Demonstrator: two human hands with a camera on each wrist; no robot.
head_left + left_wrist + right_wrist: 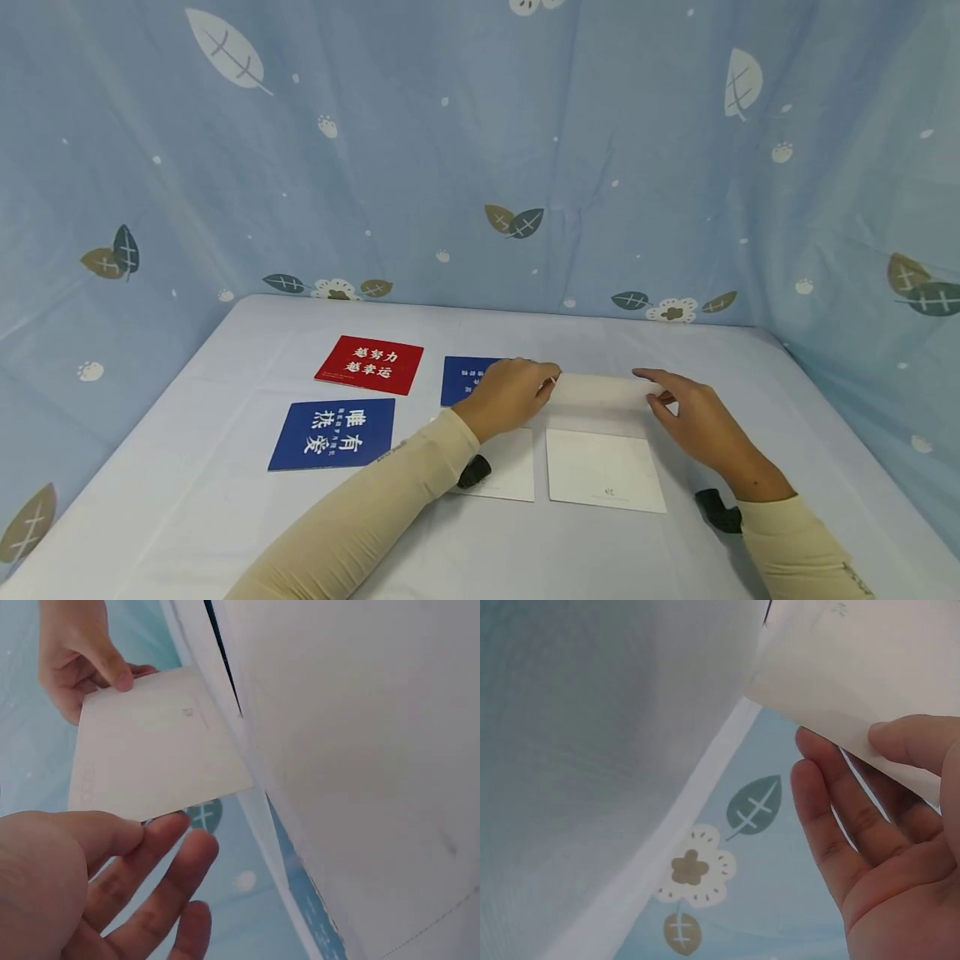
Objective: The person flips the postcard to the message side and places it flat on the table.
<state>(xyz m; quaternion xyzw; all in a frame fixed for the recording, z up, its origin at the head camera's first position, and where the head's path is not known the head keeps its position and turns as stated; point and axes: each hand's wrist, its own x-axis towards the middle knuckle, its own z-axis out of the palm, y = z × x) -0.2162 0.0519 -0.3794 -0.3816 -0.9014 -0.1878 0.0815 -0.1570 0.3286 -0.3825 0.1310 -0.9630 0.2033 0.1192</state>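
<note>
A cream-white card (603, 392) is held up above the table between both hands, tilted so that it looks foreshortened from the head. My left hand (513, 396) pinches its left edge between thumb and index finger; the other fingers are loosely bent in the left wrist view. At the opposite edge, my right hand (693, 425) grips the card with the thumb on one face and fingers behind. The right wrist view shows a small faint mark on the card (870, 675). Directly below lies another white card (603, 475) with small print near its bottom edge.
Left of that, a further white card (513, 471) is partly covered by the left forearm. A blue card (461, 379) shows behind the left hand. Farther left lie a red card (371, 365) and a blue card (333, 433) with white characters. A leaf-patterned curtain (420, 167) hangs behind.
</note>
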